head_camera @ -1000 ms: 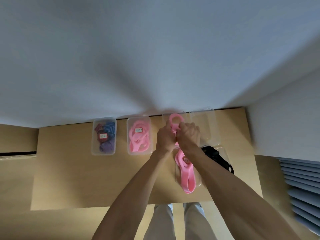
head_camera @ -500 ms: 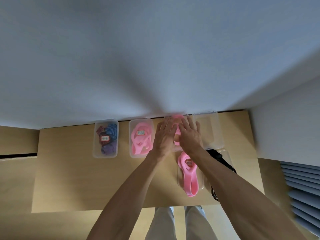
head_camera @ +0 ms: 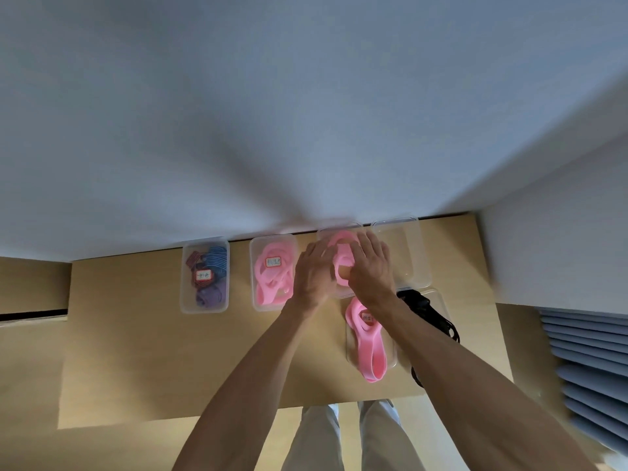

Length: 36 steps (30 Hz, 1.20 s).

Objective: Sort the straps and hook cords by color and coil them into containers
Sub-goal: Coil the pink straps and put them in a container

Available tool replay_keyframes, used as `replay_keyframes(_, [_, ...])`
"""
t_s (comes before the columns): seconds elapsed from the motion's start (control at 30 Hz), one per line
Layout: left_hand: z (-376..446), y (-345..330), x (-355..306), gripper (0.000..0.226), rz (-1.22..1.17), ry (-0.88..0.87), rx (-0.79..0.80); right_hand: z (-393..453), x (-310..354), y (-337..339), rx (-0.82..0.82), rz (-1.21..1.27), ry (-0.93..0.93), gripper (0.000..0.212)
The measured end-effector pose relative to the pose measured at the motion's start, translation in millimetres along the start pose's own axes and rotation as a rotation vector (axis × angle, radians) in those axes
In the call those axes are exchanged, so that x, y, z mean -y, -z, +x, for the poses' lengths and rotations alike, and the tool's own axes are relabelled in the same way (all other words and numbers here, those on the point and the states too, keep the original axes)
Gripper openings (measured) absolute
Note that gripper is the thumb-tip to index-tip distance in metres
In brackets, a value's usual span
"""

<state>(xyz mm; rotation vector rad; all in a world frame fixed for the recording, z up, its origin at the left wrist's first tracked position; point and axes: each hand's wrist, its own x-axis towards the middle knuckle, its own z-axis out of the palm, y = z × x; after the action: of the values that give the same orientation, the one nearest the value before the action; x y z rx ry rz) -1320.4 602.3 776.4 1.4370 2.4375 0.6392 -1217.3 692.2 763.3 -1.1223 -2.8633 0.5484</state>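
Note:
A coiled pink strap lies inside a clear container at the back of the wooden table. My left hand and my right hand lie flat over it from either side, fingers spread and touching the strap. Another pink strap with a label hangs out of a nearer clear container. Black cords lie in a container to its right, partly behind my right forearm.
At the back stand a container of pink straps, a container of blue, red and purple straps, and an empty clear container. A white wall rises behind the table. A slatted panel is at the right.
My hands lowered the pink strap from a two-handed pinch into the back container, then opened and flattened over it. The view shifted slightly.

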Motion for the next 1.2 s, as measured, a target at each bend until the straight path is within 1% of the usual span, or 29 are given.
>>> replay_keyframes(0.03, [-6, 7, -4, 0.048, -0.047, 0.027, -0.048, -7, 3, 4, -0.085, 0.055, -0.009, 0.050])
replay_keyframes(0.07, [-12, 11, -8, 0.048, -0.089, 0.059, -0.079, -16, 7, 9, -0.146, 0.099, -0.025, 0.047])
replay_keyframes(0.13, [-25, 19, -14, 0.034, -0.148, 0.152, -0.066, -33, 13, 17, -0.181, 0.166, -0.098, 0.041])
replay_keyframes(0.2, [-39, 19, -17, 0.025, -0.160, 0.226, -0.012, -50, 16, 24, -0.119, 0.239, -0.260, 0.030])
replay_keyframes(0.23, [-48, 18, -19, 0.023, -0.156, 0.250, 0.037, -59, 15, 26, -0.062, 0.254, -0.359, 0.027])
replay_keyframes(0.3, [-65, 12, -24, 0.022, -0.157, 0.267, 0.156, -78, 9, 24, 0.082, 0.225, -0.501, 0.029])
replay_keyframes(0.37, [-77, 3, -32, 0.021, -0.138, 0.245, 0.311, -96, 2, 20, 0.176, 0.244, -0.586, 0.025])
replay_keyframes(0.43, [-83, -9, -38, 0.024, -0.130, 0.239, 0.448, -110, -4, 14, 0.231, 0.271, -0.637, 0.023])
replay_keyframes(0.5, [-85, -21, -42, 0.022, -0.217, 0.349, 0.489, -120, -7, 5, 0.274, 0.295, -0.671, 0.022])
replay_keyframes(0.57, [-85, -32, -44, 0.018, -0.363, 0.508, 0.432, -125, -8, -4, 0.258, 0.357, -0.686, 0.023])
replay_keyframes(0.63, [-85, -38, -47, 0.016, -0.453, 0.601, 0.346, -128, -8, -11, 0.200, 0.375, -0.706, 0.022])
replay_keyframes(0.7, [-88, -42, -50, 0.018, -0.530, 0.645, 0.294, -130, -7, -16, 0.142, 0.424, -0.759, 0.022])
replay_keyframes(0.77, [-90, -45, -53, 0.020, -0.606, 0.670, 0.292, -129, -5, -15, 0.097, 0.530, -0.819, 0.029])
replay_keyframes(0.87, [-88, -47, -56, 0.021, -0.704, 0.777, 0.283, -126, -5, -9, 0.065, 0.606, -0.893, 0.038])
replay_keyframes(0.9, [-88, -46, -57, 0.018, -0.714, 0.792, 0.285, -126, -7, -8, 0.066, 0.629, -0.908, 0.036])
replay_keyframes(0.97, [-88, -43, -58, 0.010, -0.789, 0.821, 0.277, -127, -11, -5, 0.075, 0.664, -0.927, 0.023])
replay_keyframes(1.03, [-89, -36, -62, 0.012, -0.986, 0.915, 0.237, -130, -17, 0, 0.080, 0.662, -0.907, 0.014])
replay_keyframes(1.1, [-90, -28, -66, 0.015, -1.144, 1.000, 0.215, -134, -18, 10, 0.066, 0.663, -0.889, 0.015])
replay_keyframes(1.13, [-92, -23, -69, 0.018, -1.173, 1.016, 0.225, -136, -17, 17, 0.051, 0.677, -0.884, 0.015])
replay_keyframes(1.2, [-97, -12, -74, 0.022, -1.191, 0.975, 0.269, -138, -12, 29, -0.001, 0.715, -0.867, 0.012])
